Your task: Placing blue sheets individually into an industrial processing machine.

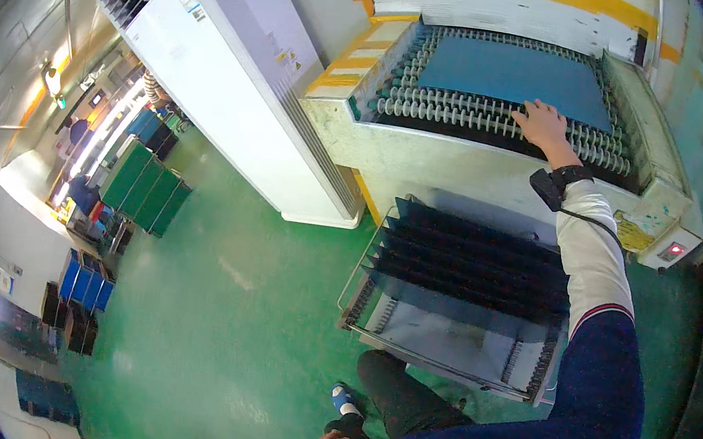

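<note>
Your view's a wide fisheye from head height, tipped down and ahead, roller machine (464, 159) pretty near, upper right.

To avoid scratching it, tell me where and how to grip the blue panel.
Probably by its near edge, from the person's side, pinching above and below: the blue panel lies flat on disc rollers, side walls flank it, and the right hand is at that edge.
</note>
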